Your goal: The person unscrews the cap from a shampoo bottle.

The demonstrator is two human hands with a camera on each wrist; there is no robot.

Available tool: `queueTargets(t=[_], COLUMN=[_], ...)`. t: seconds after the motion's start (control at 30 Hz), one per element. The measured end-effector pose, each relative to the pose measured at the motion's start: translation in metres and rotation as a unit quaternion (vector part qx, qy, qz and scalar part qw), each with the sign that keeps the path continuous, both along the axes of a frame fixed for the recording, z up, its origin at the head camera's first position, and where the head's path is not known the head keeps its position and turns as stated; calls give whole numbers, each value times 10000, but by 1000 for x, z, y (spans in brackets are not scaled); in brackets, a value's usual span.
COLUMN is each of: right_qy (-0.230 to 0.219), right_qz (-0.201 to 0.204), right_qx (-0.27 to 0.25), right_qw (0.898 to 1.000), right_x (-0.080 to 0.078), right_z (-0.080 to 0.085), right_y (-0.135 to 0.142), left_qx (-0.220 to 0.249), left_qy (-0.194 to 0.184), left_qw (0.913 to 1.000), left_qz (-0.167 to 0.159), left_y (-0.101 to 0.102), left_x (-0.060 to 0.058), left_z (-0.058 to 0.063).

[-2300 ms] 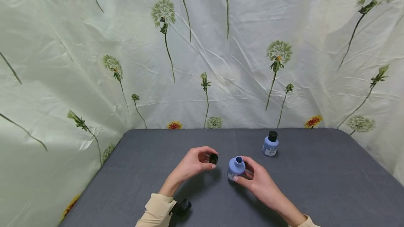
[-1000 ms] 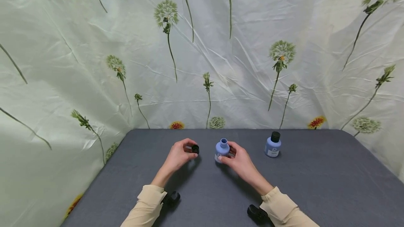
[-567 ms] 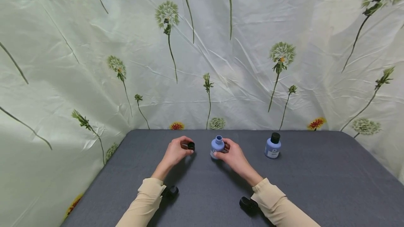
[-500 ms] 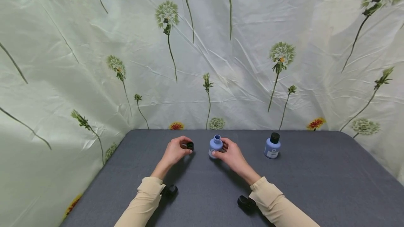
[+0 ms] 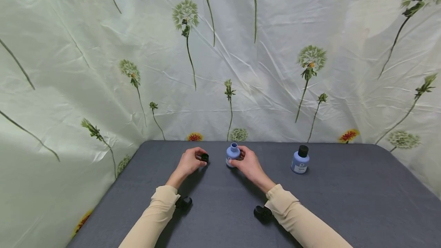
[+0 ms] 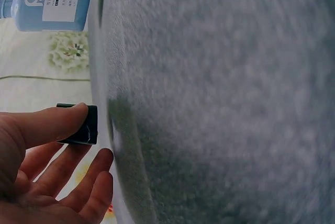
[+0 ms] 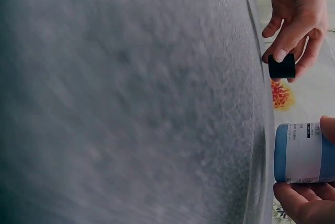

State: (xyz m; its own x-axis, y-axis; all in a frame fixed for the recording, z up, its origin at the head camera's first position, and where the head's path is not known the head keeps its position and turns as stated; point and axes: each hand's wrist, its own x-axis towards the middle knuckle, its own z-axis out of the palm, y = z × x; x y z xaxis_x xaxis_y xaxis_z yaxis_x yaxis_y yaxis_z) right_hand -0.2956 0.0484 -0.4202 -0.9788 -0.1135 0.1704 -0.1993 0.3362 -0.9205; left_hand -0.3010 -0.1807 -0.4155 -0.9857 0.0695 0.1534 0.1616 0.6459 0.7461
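Note:
My left hand (image 5: 189, 161) pinches a small black screw cap (image 6: 90, 124) between thumb and fingers; the cap is just off the table. To its right, my right hand (image 5: 249, 161) grips an uncapped blue bottle (image 5: 232, 155) with a white label, thumb on the near side and fingers behind. The bottle stands upright, its round mouth facing up. Whether its base touches the table I cannot tell. A gap separates cap and bottle. Farther right, a second blue bottle (image 5: 300, 162) stands upright on the table with its black cap on, touched by neither hand.
The dark grey cloth-covered table (image 5: 344, 198) ends at a back edge just beyond the hands. Behind it hangs a pale curtain (image 5: 268, 98) printed with dandelions. Black wrist devices (image 5: 263, 213) sit below both beige sleeves (image 5: 293, 211).
Both hands have moved forward towards the back edge and leftwards, carrying the cap and the open bottle. The capped bottle has stayed in place; the view has shifted slightly.

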Motion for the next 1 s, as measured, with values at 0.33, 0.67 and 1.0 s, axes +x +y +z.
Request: queueTargets(t=[0.33, 0.67, 1.0], right_qy=[-14, -162, -261], right_qz=[28, 171, 227], right_qx=[418, 572, 721], right_qw=[9991, 9981, 9968], right_x=[-16, -21, -20], right_z=[1, 0, 1], right_y=[-5, -11, -10], left_qx=[-199, -420, -425], left_qy=[-85, 106, -26], left_qw=[9998, 9991, 9991], left_qz=[38, 39, 28], left_y=[-1, -8, -10], left_x=[-12, -20, -20], left_z=[-2, -5, -6])
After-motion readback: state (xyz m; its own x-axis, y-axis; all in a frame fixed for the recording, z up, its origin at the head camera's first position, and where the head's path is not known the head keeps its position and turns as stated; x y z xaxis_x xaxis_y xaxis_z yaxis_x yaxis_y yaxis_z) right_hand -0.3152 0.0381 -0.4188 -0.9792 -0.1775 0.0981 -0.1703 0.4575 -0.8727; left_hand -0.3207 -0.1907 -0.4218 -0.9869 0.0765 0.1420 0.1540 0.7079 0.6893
